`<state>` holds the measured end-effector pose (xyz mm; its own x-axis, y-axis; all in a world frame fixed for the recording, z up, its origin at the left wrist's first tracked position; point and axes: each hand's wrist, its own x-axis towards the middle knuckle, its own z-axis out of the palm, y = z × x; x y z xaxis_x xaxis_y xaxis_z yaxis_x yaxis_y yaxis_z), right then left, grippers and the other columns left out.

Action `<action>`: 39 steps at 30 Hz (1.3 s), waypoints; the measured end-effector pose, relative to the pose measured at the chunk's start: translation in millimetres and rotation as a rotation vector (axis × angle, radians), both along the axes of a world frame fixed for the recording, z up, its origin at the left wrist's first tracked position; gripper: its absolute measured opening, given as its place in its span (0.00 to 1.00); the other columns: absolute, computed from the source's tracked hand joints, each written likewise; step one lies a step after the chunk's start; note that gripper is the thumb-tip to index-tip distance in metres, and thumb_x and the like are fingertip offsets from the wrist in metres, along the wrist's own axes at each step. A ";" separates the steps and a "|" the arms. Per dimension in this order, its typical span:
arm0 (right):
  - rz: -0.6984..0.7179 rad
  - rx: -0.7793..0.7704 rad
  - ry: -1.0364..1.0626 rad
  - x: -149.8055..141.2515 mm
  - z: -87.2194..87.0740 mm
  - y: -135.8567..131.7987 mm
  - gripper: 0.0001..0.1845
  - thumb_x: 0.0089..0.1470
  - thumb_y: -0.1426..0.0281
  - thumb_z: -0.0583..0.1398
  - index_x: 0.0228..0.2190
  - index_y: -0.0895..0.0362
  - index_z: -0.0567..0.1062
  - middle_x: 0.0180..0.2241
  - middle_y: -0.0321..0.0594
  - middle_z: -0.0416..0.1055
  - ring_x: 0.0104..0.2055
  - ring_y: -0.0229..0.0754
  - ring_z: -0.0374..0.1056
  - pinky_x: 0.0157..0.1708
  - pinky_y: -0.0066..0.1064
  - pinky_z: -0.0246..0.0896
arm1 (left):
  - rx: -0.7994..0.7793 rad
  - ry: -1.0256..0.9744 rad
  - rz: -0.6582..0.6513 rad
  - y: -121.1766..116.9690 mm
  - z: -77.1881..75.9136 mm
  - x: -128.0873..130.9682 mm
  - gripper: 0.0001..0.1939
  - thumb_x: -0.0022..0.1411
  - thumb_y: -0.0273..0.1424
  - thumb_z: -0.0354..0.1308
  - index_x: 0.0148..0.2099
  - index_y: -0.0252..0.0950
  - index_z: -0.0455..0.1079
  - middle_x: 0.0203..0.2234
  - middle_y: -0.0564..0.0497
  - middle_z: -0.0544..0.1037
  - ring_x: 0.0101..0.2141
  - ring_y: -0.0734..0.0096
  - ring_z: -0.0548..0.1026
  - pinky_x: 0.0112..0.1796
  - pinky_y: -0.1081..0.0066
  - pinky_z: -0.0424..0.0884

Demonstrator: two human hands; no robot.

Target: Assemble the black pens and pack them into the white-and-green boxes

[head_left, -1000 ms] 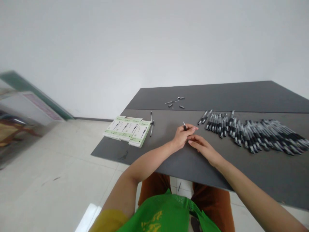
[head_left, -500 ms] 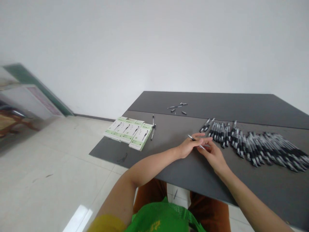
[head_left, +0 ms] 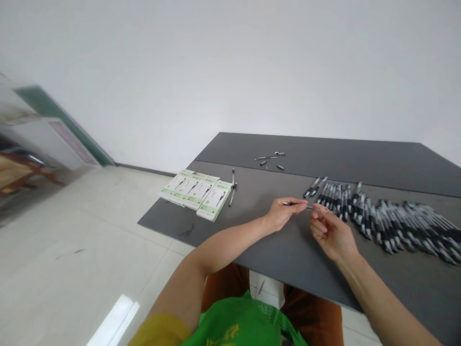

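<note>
Over the dark table, my left hand [head_left: 283,215] is closed on a slim pen [head_left: 309,207], with one end sticking out past its fingers. My right hand [head_left: 333,234] pinches the pen's other end between thumb and fingertips, its remaining fingers curled. The pen lies nearly level between the two hands, and much of it is covered by fingers. Just beyond my right hand, a row of black-gripped clear pens [head_left: 338,198] runs into a bigger heap of pens [head_left: 414,223] on the right.
Several flat green-and-white pen boxes [head_left: 215,202] overlap at the table's left end. Two pens [head_left: 233,187] lie beside them. At the back are loose caps [head_left: 280,167] and thin pen parts [head_left: 268,157]. A white wall [head_left: 230,67] stands behind the dark table [head_left: 259,187].
My hands have drawn apart slightly, and the pen has turned from slanting to nearly level. My right fingers now pinch its right end. The view has shifted a little.
</note>
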<state>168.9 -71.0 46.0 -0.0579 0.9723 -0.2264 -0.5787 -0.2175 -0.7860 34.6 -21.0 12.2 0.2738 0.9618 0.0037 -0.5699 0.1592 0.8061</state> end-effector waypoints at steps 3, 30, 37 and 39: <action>0.046 -0.007 0.036 -8.5 -5.4 0.9 0.17 0.39 0.65 0.70 0.33 0.55 0.75 0.22 0.29 0.66 0.14 0.24 0.46 0.11 0.19 0.39 | 0.079 0.014 -0.007 -3.8 -5.2 6.9 0.16 0.43 0.36 0.73 0.34 0.32 0.80 0.24 0.50 0.77 0.30 0.74 0.73 0.42 0.66 0.66; -0.155 -0.056 0.255 24.7 -5.7 21.9 0.30 0.52 0.56 0.64 0.13 0.56 0.56 0.12 0.27 0.47 0.13 0.30 0.45 0.10 0.25 0.45 | 0.375 1.711 0.637 198.5 -10.3 -83.0 0.13 0.64 0.38 0.57 0.50 0.46 0.75 0.49 0.46 0.73 0.52 0.56 0.66 0.51 0.60 0.64; -0.255 0.016 0.213 23.3 -11.6 23.0 0.26 0.47 0.45 0.64 0.25 0.57 0.74 0.12 0.25 0.51 0.12 0.27 0.47 0.09 0.19 0.43 | 0.349 1.549 0.595 193.9 -11.6 -96.5 0.11 0.65 0.31 0.56 0.47 0.39 0.76 0.46 0.45 0.77 0.49 0.63 0.72 0.51 0.65 0.64; -0.255 -0.008 0.201 22.0 -14.9 23.4 0.28 0.46 0.43 0.63 0.29 0.57 0.76 0.14 0.28 0.57 0.13 0.27 0.52 0.08 0.19 0.43 | 0.361 1.330 0.590 178.7 -15.5 -95.8 0.11 0.64 0.29 0.56 0.47 0.35 0.75 0.45 0.44 0.79 0.45 0.66 0.75 0.49 0.67 0.66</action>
<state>191.0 -47.6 31.1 0.1432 0.9594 -0.2428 -0.7587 -0.0511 -0.6495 -61.3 157.7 -3.3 -0.1487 0.9340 0.3249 0.6820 -0.1411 0.7176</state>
